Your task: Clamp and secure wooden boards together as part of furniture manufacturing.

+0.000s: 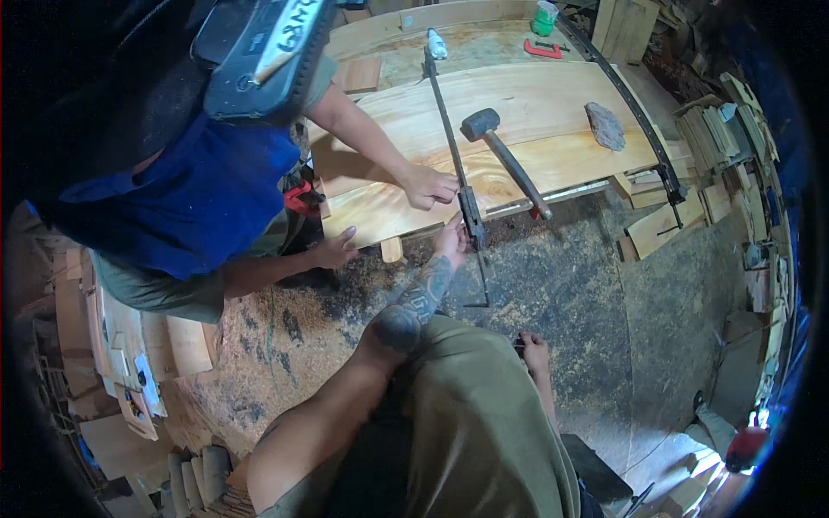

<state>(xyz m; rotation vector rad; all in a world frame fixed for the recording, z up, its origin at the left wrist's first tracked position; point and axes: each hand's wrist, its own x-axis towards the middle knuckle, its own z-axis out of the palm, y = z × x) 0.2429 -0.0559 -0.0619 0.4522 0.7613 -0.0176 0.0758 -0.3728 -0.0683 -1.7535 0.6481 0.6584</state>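
Note:
A long bar clamp (448, 129) lies across a pale glued-up wooden panel (397, 108), its screw end jutting past the near edge. My left hand (450, 239) is at that edge, just left of the clamp's near jaw, one finger stretched toward the wood. Low beside my knee, my right hand (535, 354) has its fingers curled by a small dark thing, too hidden to name. A co-worker's hand (428, 187) rests on the panel next to the clamp; the co-worker's other hand (335, 250) is near the panel's left corner. A black-headed mallet (505, 160) lies right of the clamp.
On the panel's right sit a grey stone-like lump (604, 127) and a second, dark clamp (635, 108). Behind are a red C-clamp (546, 50) and a green-filled container (544, 19). Sawdust covers the floor (553, 268); wood offcuts (717, 138) are stacked at right.

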